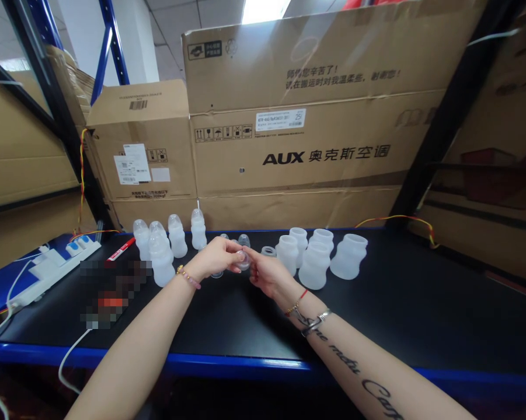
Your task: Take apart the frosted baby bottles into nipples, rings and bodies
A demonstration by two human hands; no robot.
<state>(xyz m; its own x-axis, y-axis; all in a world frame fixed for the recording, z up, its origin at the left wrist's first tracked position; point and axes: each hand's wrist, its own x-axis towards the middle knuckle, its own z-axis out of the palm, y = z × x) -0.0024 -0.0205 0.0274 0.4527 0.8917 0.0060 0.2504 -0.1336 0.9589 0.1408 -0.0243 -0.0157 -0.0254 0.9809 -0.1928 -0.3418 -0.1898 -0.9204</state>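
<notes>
My left hand point(219, 258) and my right hand point(269, 274) meet over the middle of the table, both closed around a small clear bottle piece point(244, 262). Fingers hide part of it, and I cannot tell whether it is a cap or a nipple. Just behind my fingers stands a clear dome-shaped cap point(244, 240). A clear ring-like piece point(268, 251) lies beyond my right hand. Several open, frosted white baby bottles point(314, 265) stand to the right. On the left are several baby bottles point(162, 262) with clear domed caps on.
A red marker point(121, 249) and a pixelated dark object point(116, 294) with a white cable lie left on the black tabletop point(227, 326). A power strip point(55, 271) sits at the left edge. Large cardboard sheets point(298, 186) wall off the back, between dark rack posts.
</notes>
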